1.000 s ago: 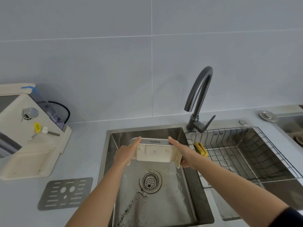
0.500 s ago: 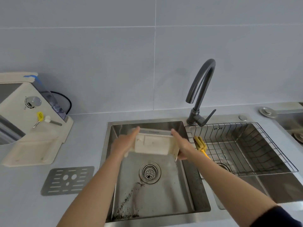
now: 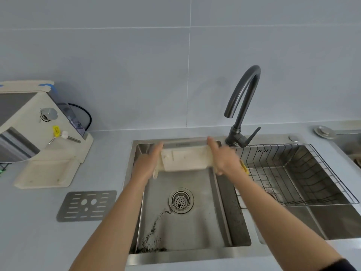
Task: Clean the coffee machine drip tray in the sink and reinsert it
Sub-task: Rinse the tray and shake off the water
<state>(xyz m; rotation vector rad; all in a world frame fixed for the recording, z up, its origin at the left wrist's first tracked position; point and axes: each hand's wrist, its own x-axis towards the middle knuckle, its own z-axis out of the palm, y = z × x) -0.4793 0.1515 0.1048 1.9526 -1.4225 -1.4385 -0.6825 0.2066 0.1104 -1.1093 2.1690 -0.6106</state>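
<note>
Evidently, the drip tray (image 3: 185, 160) was gripped at both ends by the left hand (image 3: 147, 165) and right hand (image 3: 224, 160) above the sink (image 3: 220, 192); dropping could follow if wet plastic slipped.

The grey countertop (image 3: 39, 241) carries the cream coffee machine (image 3: 45, 145) and, near it, a slotted metal grate (image 3: 87, 205).

Coffee machine (image 3: 39, 133) left of sink (image 3: 136, 192), grate (image 3: 87, 205) between.
</note>
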